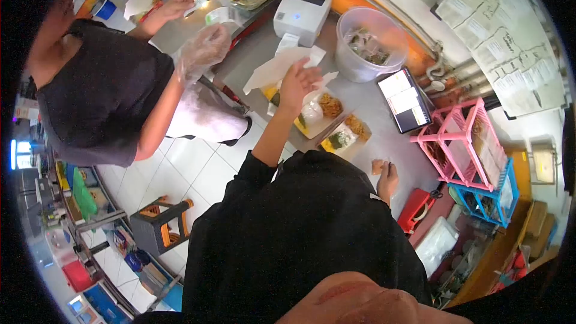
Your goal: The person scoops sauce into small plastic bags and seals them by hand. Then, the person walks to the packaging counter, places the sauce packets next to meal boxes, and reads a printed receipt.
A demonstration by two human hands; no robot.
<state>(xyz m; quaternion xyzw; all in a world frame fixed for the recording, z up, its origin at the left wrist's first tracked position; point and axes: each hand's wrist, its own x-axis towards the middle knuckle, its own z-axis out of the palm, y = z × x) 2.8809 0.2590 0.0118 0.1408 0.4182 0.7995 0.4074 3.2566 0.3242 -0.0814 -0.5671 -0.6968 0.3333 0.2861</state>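
Observation:
My left hand (pixel 298 87) reaches over the food boxes with its fingers apart, close to a sheet of white paper (pixel 273 72). Below it an open food box (pixel 324 127) holds white rice (pixel 312 111) and browned fried food (pixel 330 105). Nearer my body stands a second open box (pixel 367 133) with rice, greens and fried food. On the right, my right hand (pixel 388 182) is closed, with a small orange-brown packet (pixel 377 167) at its fingertips. A thin dark object by those fingers is too small to name.
A label printer (pixel 302 14), a clear bucket of small packets (pixel 371 45) and a tablet (pixel 405 101) stand along the back. Pink baskets (pixel 459 144), a blue basket (pixel 489 195) and a red tape dispenser (pixel 418 210) are rightward. A gloved co-worker (pixel 105 93) stands left.

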